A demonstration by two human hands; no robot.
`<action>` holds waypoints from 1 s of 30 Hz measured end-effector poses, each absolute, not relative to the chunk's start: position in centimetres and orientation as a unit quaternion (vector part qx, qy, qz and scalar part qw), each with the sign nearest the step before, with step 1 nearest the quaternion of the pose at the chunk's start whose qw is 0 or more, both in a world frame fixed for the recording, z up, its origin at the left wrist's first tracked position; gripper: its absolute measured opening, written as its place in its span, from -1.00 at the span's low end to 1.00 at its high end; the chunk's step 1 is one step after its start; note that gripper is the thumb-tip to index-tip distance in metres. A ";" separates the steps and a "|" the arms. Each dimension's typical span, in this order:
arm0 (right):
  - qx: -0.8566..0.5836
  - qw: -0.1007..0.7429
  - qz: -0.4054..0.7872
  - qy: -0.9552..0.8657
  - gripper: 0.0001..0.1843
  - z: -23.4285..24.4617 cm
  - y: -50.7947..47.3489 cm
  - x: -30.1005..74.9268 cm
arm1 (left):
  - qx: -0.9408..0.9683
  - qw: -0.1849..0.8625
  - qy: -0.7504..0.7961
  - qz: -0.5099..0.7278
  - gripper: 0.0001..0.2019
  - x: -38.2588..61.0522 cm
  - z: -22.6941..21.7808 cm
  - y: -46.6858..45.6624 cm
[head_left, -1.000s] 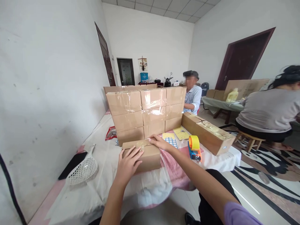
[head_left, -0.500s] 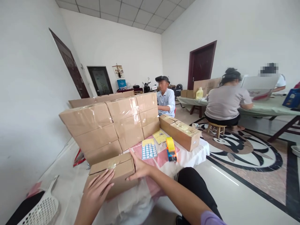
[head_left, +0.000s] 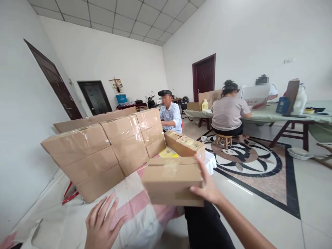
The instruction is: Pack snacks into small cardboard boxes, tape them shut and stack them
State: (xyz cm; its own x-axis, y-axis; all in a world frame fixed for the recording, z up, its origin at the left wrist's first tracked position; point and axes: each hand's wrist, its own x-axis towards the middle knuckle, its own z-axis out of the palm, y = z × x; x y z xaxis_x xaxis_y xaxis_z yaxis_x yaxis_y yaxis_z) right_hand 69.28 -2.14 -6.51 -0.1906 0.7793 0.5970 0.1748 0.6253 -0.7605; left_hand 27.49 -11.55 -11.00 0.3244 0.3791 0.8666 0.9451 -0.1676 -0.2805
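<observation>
A taped cardboard box point(head_left: 171, 183) is raised above the front right of the table, with my right hand point(head_left: 207, 185) gripping its right end, thumb in front and fingers behind. My left hand point(head_left: 103, 219) holds nothing; its fingers are spread over the pink and white tablecloth point(head_left: 132, 204), and whether they touch the cloth I cannot tell. Behind stands a stacked wall of taped cardboard boxes point(head_left: 103, 148). A yellow sheet point(head_left: 167, 152) shows in part beyond the held box, which hides the rest of the tabletop there.
A long row of taped boxes point(head_left: 185, 143) lies at the table's right edge. A person in a cap point(head_left: 171, 114) sits behind the stack. Another person on a stool point(head_left: 227, 110) works at a green-covered table point(head_left: 267, 119) on the right. A white basket handle point(head_left: 33, 233) shows at lower left.
My right hand has lifted the box off the table and carried it right. My left hand has come off the box. The view has turned right, and the tape dispenser and label sheet are now hidden.
</observation>
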 end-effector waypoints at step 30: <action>-0.616 0.490 0.107 -0.608 0.28 -13.8 17.6 75.3 | -0.750 0.308 -0.508 -0.289 -0.76 25.2 -18.5 -6.2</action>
